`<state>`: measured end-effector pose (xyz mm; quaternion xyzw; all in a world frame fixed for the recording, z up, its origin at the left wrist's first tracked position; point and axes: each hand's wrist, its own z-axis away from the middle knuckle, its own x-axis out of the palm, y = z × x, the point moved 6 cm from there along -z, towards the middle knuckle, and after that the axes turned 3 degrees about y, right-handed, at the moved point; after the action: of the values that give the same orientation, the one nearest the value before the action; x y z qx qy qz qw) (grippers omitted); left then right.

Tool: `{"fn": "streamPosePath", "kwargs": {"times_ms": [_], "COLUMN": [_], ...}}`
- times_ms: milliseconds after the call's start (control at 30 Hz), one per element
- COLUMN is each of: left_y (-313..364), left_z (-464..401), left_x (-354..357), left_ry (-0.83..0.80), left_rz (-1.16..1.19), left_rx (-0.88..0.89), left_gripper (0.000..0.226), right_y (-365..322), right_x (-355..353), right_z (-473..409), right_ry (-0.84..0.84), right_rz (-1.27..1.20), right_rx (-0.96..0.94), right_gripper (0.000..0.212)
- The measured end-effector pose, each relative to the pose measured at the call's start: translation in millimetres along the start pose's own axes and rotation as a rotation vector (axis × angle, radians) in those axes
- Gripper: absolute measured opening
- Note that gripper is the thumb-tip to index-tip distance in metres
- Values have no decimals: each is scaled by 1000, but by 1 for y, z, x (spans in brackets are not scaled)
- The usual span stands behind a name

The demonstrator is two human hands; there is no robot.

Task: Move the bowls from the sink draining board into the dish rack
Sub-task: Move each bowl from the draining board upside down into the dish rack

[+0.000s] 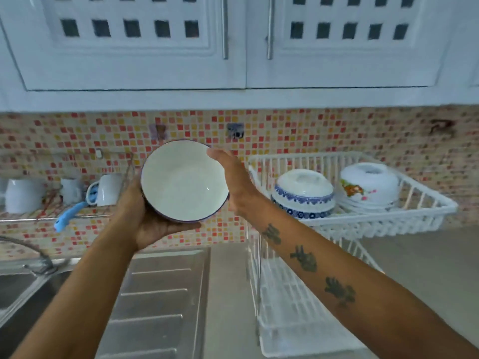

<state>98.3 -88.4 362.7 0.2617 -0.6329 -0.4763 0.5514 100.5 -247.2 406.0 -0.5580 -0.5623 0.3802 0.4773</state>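
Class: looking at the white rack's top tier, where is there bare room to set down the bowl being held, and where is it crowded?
Free: the left end of the dish rack, between its left wall and the blue-patterned bowl. Crowded: the middle and right, where that bowl and the floral bowl sit upturned, close together. Both hands hold the white bowl.

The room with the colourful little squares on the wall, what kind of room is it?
Most likely a home kitchen. A metal sink draining board sits below wall cupboards, and a white dish rack holds upturned bowls. Both hands, left hand and right hand, hold a white bowl.
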Motion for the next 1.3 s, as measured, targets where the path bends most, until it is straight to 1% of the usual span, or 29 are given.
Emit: {"fn": "streamPosePath", "kwargs": {"times_ms": [67,100,167,200,267,300,333,367,400,433,467,500,533,600,667,733,800,833,900,1000,1167,1267,1300], "left_y": [4,4,1,-3,-10,-13,-15,-17,-17,-15,-12,-8,-3,-1,-8,-19,-30,-36,-48,-62,-80,-86,-87], "left_z": [6,8,8,6,4,2,0,-2,-4,-5,-6,-6,-6,-6,-4,-7,-12,-16,-28,-45,-64,-69,-71], "left_x": [39,57,91,107,137,150,163,174,184,192,198,203,208,221,233,243,253,257,260,259,250,245,244], "left_ry": [-57,-89,-150,-176,-204,-210,-219,-223,-209,-175,-122,-64,-17,-7,-71,-111,-91,-93,-103,-89,-104,-103,-104], "left_rz": [-22,-31,-33,-31,-20,-13,-11,-23,-59,-120,-206,-297,-386,-536,-680,-864,-1092,-1167,-1258,-1337,-1338,-1312,-1303], "left_rx": [2,-6,-31,-47,-70,-73,-70,-54,-21,39,138,262,396,637,786,913,1085,1139,1148,1100,1054,1034,1029], "left_gripper": [52,53,55,56,56,55,56,57,58,55,46,37,34,43,49,55,63,67,70,74,77,76,75], "right_y": [-24,-34,-51,-58,-69,-73,-77,-81,-86,-90,-93,-94,-95,-92,-85,-78,-66,-61,-49,-25,-2,11,12], "right_x": [-32,-49,-82,-98,-124,-135,-146,-157,-168,-180,-190,-200,-207,-215,-223,-229,-235,-235,-235,-250,-258,-263,-262], "right_z": [11,16,24,30,39,42,46,49,53,55,56,56,56,56,53,51,48,48,43,26,21,17,19], "right_ry": [41,55,90,123,173,188,200,220,243,260,266,267,274,288,314,340,352,356,370,406,415,418,413], "right_rz": [-8,-20,-42,-44,-40,-38,-22,19,67,108,141,174,210,270,300,287,236,226,206,195,196,226,235], "right_rx": [-51,-73,-114,-124,-149,-154,-159,-158,-149,-139,-122,-95,-65,-8,42,100,152,168,192,218,300,332,343], "right_gripper": [42,38,22,28,61,72,76,75,69,62,58,59,64,76,80,73,61,59,69,84,74,77,74]}}
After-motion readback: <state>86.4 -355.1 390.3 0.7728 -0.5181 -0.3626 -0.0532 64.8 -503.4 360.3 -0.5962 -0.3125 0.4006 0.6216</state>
